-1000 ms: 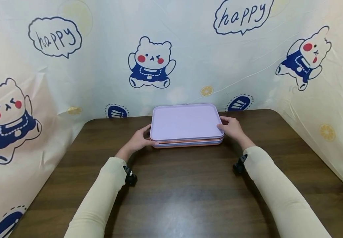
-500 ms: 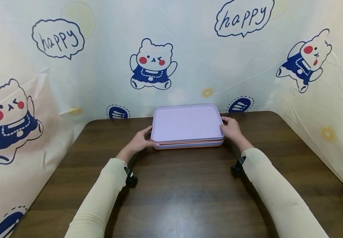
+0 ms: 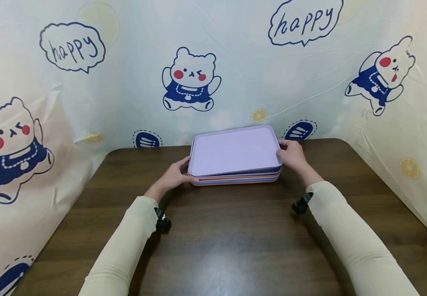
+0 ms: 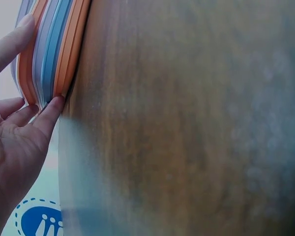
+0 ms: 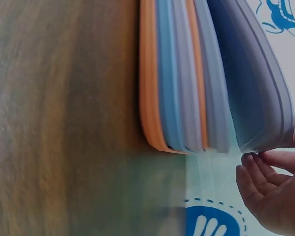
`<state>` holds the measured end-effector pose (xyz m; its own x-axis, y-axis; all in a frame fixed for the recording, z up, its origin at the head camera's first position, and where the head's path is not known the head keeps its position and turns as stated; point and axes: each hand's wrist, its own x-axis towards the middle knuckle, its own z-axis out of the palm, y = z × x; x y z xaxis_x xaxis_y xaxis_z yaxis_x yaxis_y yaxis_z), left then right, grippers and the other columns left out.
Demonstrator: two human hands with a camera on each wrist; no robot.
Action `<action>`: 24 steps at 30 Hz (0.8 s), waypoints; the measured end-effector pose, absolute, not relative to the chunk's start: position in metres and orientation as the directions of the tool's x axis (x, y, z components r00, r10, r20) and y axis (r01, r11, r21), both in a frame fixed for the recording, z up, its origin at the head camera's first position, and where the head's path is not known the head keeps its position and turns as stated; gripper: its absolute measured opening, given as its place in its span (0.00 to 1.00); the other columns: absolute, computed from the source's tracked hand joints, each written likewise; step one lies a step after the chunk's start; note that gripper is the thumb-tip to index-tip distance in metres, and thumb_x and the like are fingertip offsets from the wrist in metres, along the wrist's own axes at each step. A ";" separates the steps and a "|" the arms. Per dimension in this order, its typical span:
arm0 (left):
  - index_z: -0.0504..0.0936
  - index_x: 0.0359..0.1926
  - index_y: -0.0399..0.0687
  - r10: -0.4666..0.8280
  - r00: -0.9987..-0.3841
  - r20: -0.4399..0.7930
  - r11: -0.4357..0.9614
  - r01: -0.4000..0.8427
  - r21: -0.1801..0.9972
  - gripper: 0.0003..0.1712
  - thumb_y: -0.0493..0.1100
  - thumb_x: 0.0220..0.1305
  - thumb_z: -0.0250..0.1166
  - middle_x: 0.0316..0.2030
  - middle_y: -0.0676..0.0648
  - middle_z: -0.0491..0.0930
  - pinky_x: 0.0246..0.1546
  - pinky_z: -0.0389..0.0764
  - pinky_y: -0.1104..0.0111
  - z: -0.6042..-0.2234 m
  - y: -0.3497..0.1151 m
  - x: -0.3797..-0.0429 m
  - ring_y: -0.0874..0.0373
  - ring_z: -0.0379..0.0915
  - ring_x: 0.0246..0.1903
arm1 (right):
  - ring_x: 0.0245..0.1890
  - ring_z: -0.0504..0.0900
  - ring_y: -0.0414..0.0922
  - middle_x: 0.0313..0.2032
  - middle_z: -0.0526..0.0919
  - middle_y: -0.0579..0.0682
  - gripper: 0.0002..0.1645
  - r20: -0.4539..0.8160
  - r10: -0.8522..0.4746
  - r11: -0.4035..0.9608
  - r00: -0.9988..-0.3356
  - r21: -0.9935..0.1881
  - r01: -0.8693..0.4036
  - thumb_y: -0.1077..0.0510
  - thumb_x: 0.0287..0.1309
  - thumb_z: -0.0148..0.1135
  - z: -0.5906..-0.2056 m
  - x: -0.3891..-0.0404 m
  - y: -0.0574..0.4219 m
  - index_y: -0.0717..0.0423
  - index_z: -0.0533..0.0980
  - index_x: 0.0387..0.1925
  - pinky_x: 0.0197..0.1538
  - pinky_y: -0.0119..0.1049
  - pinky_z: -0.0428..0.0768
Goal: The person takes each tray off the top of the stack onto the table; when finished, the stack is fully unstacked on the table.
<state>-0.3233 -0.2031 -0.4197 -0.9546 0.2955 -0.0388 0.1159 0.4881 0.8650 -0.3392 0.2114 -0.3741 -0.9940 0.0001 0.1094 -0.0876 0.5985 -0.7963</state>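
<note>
A stack of shallow rectangular trays (image 3: 238, 179), in orange, blue and lavender, lies near the back of the table. Its top lavender tray (image 3: 235, 151) is tilted, with the right end raised off the trays below. My right hand (image 3: 295, 156) pinches that raised end. A wedge-shaped gap under the top tray (image 5: 268, 78) shows in the right wrist view, the other trays staying together. At the opposite end my left hand (image 3: 173, 176) holds the stack's left side. The left wrist view has its thumb on the tray edges and its fingertips against the stack's end.
The dark wood tabletop (image 3: 228, 230) stretches in front of the stack. Behind it and at both sides hangs a pale cloth (image 3: 235, 82) printed with bears and the word "happy". A small black camera sits on each wrist (image 3: 163, 222).
The right end of the top tray has risen off the stack, my right hand moving up and slightly right with it. My left hand stays at the left end.
</note>
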 end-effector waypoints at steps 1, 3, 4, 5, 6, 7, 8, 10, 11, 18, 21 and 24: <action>0.51 0.76 0.47 0.294 -0.955 -0.038 0.483 0.114 0.868 0.61 0.51 0.48 0.78 0.72 0.42 0.55 0.66 0.59 0.55 -0.419 -0.203 -0.323 0.47 0.52 0.70 | 0.53 0.74 0.57 0.59 0.72 0.67 0.28 0.105 -0.001 0.593 -0.995 -0.801 -0.085 0.65 0.64 0.50 -0.372 -0.338 0.212 0.69 0.66 0.65 0.55 0.52 0.76; 0.51 0.76 0.46 0.296 -0.954 -0.034 0.474 0.116 0.873 0.61 0.51 0.48 0.78 0.72 0.41 0.55 0.66 0.59 0.55 -0.418 -0.203 -0.323 0.47 0.53 0.70 | 0.52 0.75 0.57 0.58 0.74 0.67 0.28 0.093 0.001 0.584 -0.996 -0.808 -0.075 0.65 0.65 0.50 -0.369 -0.337 0.212 0.68 0.66 0.65 0.54 0.51 0.76; 0.51 0.76 0.46 0.298 -0.954 -0.032 0.469 0.117 0.876 0.61 0.50 0.48 0.78 0.72 0.41 0.55 0.66 0.60 0.55 -0.418 -0.203 -0.323 0.47 0.53 0.70 | 0.52 0.75 0.57 0.57 0.74 0.67 0.28 0.091 0.003 0.582 -0.996 -0.810 -0.072 0.65 0.65 0.50 -0.367 -0.336 0.212 0.68 0.66 0.65 0.54 0.51 0.77; 0.51 0.76 0.46 0.299 -0.954 -0.031 0.467 0.119 0.876 0.61 0.50 0.48 0.78 0.72 0.41 0.55 0.66 0.60 0.55 -0.417 -0.203 -0.323 0.47 0.53 0.70 | 0.51 0.75 0.57 0.56 0.75 0.67 0.28 0.089 0.004 0.578 -0.996 -0.813 -0.070 0.65 0.65 0.50 -0.366 -0.335 0.212 0.68 0.66 0.65 0.54 0.51 0.77; 0.51 0.76 0.46 0.299 -0.954 -0.030 0.465 0.119 0.877 0.61 0.50 0.48 0.78 0.72 0.41 0.56 0.66 0.60 0.56 -0.417 -0.203 -0.323 0.47 0.53 0.70 | 0.51 0.76 0.57 0.56 0.75 0.67 0.28 0.082 0.012 0.568 -0.997 -0.821 -0.061 0.65 0.65 0.50 -0.366 -0.334 0.212 0.68 0.66 0.66 0.54 0.51 0.77; 0.51 0.76 0.46 0.299 -0.954 -0.028 0.463 0.119 0.878 0.61 0.50 0.48 0.78 0.72 0.41 0.56 0.66 0.60 0.56 -0.417 -0.204 -0.323 0.48 0.53 0.70 | 0.52 0.76 0.57 0.56 0.75 0.67 0.28 0.075 0.020 0.553 -0.997 -0.831 -0.051 0.65 0.65 0.50 -0.365 -0.334 0.212 0.67 0.66 0.66 0.54 0.50 0.77; 0.51 0.76 0.46 0.297 -0.954 -0.028 0.466 0.119 0.877 0.61 0.50 0.48 0.78 0.72 0.41 0.56 0.66 0.61 0.56 -0.418 -0.204 -0.323 0.48 0.53 0.70 | 0.52 0.75 0.57 0.56 0.75 0.66 0.28 0.064 0.031 0.532 -0.997 -0.846 -0.038 0.65 0.65 0.51 -0.365 -0.333 0.212 0.67 0.66 0.66 0.54 0.50 0.77; 0.51 0.76 0.47 0.292 -0.956 -0.031 0.471 0.116 0.874 0.60 0.50 0.49 0.78 0.72 0.41 0.56 0.65 0.61 0.56 -0.419 -0.204 -0.323 0.48 0.53 0.70 | 0.54 0.74 0.57 0.58 0.73 0.66 0.29 0.041 0.052 0.474 -0.998 -0.880 -0.011 0.64 0.65 0.52 -0.365 -0.331 0.212 0.66 0.65 0.67 0.55 0.49 0.76; 0.51 0.76 0.47 0.293 -0.956 -0.033 0.473 0.115 0.873 0.61 0.51 0.49 0.78 0.72 0.41 0.56 0.66 0.60 0.56 -0.419 -0.204 -0.323 0.48 0.53 0.70 | 0.55 0.74 0.56 0.60 0.72 0.66 0.29 0.022 0.064 0.437 -0.998 -0.900 0.008 0.64 0.65 0.53 -0.366 -0.330 0.213 0.66 0.65 0.67 0.56 0.49 0.75; 0.50 0.76 0.49 0.292 -0.955 -0.051 0.486 0.102 0.868 0.61 0.52 0.48 0.78 0.73 0.42 0.55 0.67 0.59 0.54 -0.422 -0.204 -0.323 0.47 0.52 0.70 | 0.59 0.72 0.55 0.66 0.66 0.61 0.29 -0.145 0.161 0.165 -0.976 -0.971 0.171 0.60 0.67 0.58 -0.374 -0.328 0.219 0.60 0.67 0.67 0.60 0.46 0.72; 0.50 0.76 0.50 0.291 -0.955 -0.052 0.481 0.099 0.871 0.61 0.53 0.48 0.78 0.73 0.42 0.55 0.66 0.59 0.53 -0.421 -0.204 -0.323 0.47 0.52 0.70 | 0.58 0.73 0.53 0.66 0.67 0.59 0.28 -0.188 0.210 0.083 -0.959 -0.974 0.209 0.58 0.66 0.59 -0.376 -0.328 0.222 0.58 0.69 0.66 0.60 0.45 0.72; 0.50 0.76 0.50 0.303 -0.952 -0.052 0.471 0.102 0.876 0.61 0.52 0.50 0.77 0.73 0.42 0.55 0.66 0.59 0.54 -0.421 -0.204 -0.324 0.47 0.52 0.70 | 0.56 0.74 0.51 0.66 0.69 0.58 0.27 -0.219 0.266 0.026 -0.939 -0.972 0.234 0.57 0.66 0.60 -0.377 -0.327 0.225 0.57 0.71 0.65 0.60 0.43 0.73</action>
